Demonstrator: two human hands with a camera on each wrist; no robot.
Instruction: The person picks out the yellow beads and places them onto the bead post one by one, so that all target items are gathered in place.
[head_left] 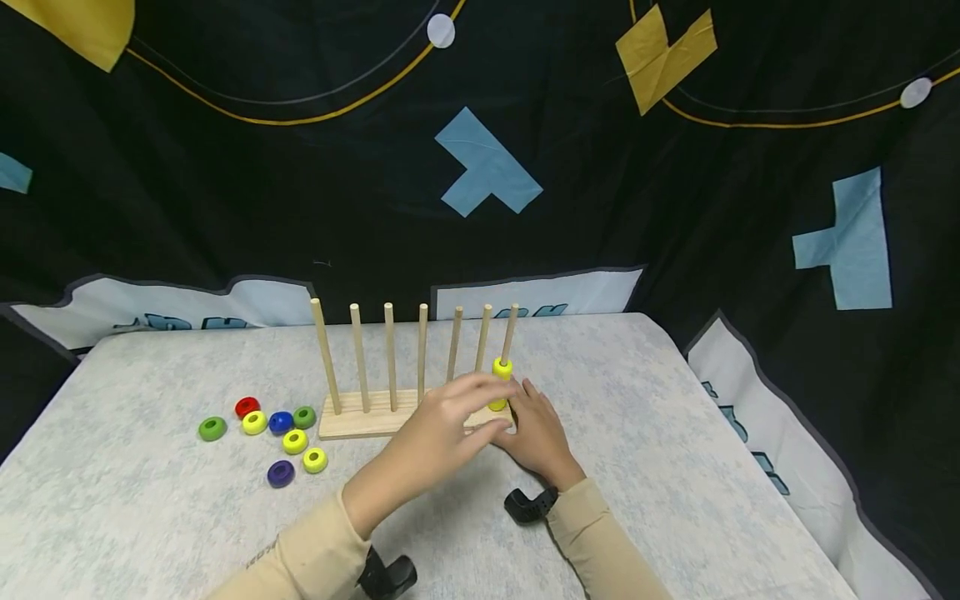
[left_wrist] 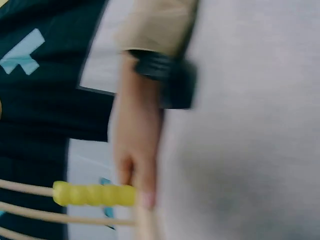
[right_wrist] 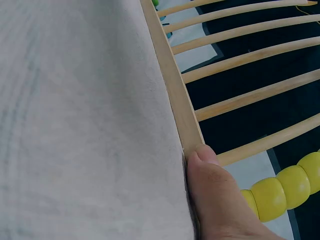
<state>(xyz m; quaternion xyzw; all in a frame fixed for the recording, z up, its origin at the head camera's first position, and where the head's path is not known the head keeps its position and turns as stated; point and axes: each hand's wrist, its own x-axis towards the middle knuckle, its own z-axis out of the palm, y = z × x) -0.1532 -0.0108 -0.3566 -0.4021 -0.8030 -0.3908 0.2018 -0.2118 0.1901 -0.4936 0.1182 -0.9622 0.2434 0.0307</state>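
A wooden peg stand [head_left: 360, 427] with several upright pegs stands on the table. Yellow beads [left_wrist: 92, 194] are stacked on its rightmost peg; the head view shows part of this stack, while the rest is behind my left hand. My left hand [head_left: 448, 417] hovers in front of the stand's right part, fingers extended and thumb apart, holding nothing. At the right end of the base, my right hand [head_left: 536, 429] grips the wood, its thumb [right_wrist: 212, 192] on the front edge just beside the lowest yellow beads.
Left of the stand lie loose beads: a red bead [head_left: 247, 407], a blue bead [head_left: 281, 423], a purple bead [head_left: 281, 474], green beads [head_left: 212, 429] and several yellow ones. A dark cloth [head_left: 337, 192] with coloured patches hangs behind the table [head_left: 675, 500].
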